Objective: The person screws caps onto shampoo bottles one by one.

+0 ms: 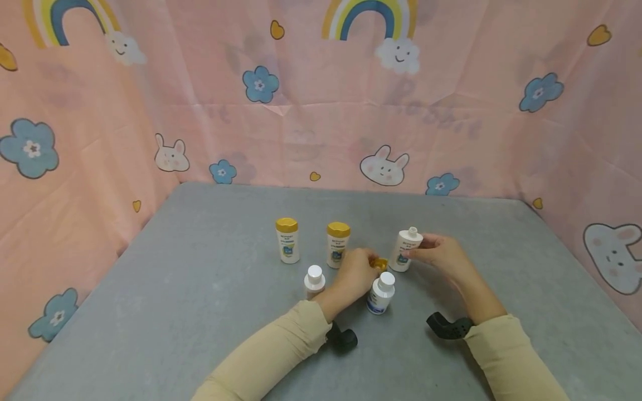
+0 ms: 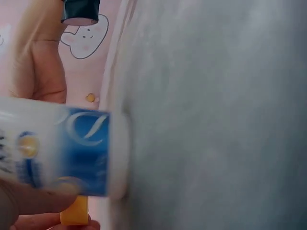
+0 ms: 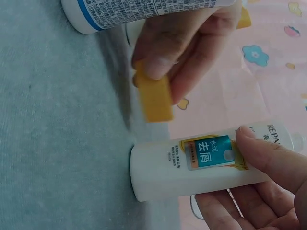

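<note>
My left hand (image 1: 355, 274) pinches a gold-yellow bottle cap (image 3: 156, 98) between thumb and fingers, just left of a white bottle. That white bottle (image 1: 405, 252) has lost its cap, so its narrow neck shows at the top. My right hand (image 1: 446, 257) grips it around its upper part, and its base is at the table. In the right wrist view its label carries a teal patch (image 3: 211, 152). A small white-capped bottle (image 1: 380, 294) with a blue label stands just in front of the left fingers. Another white-capped bottle (image 1: 314, 279) is partly hidden by the left forearm.
Two matching bottles with gold caps stand farther back: one on the left (image 1: 288, 243), one (image 1: 337, 245) behind my left hand. Black wrist camera mounts (image 1: 448, 326) hang below both wrists. A grey table (image 1: 200, 267) ends at a pink printed curtain (image 1: 311, 128).
</note>
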`<state>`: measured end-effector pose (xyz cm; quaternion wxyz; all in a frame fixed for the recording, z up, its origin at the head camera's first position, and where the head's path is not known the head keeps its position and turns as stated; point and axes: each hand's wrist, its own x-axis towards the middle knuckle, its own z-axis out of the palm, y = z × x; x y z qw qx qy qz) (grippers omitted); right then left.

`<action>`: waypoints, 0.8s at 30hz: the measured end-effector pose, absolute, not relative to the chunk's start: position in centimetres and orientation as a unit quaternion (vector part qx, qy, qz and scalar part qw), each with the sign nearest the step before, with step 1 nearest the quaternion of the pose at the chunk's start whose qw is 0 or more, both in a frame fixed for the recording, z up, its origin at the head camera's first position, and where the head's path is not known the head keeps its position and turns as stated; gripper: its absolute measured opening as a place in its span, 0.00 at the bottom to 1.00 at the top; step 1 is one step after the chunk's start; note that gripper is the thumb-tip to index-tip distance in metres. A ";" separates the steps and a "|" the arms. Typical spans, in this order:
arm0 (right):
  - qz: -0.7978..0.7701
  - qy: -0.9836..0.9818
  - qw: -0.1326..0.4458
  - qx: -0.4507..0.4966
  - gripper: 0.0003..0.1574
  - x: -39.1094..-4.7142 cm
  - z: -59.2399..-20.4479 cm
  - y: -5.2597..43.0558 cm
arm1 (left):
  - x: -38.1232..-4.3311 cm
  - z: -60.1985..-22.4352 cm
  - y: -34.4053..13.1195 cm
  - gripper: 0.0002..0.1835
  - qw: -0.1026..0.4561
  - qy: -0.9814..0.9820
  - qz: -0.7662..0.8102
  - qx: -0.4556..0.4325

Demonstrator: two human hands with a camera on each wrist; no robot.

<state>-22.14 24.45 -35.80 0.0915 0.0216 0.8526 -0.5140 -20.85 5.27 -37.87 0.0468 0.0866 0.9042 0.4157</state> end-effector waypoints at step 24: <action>-0.523 0.849 -0.026 -0.071 0.34 -17.1 -28.3 19.8 | -20.3 -28.8 -4.8 0.16 0.065 0.784 0.609 0.103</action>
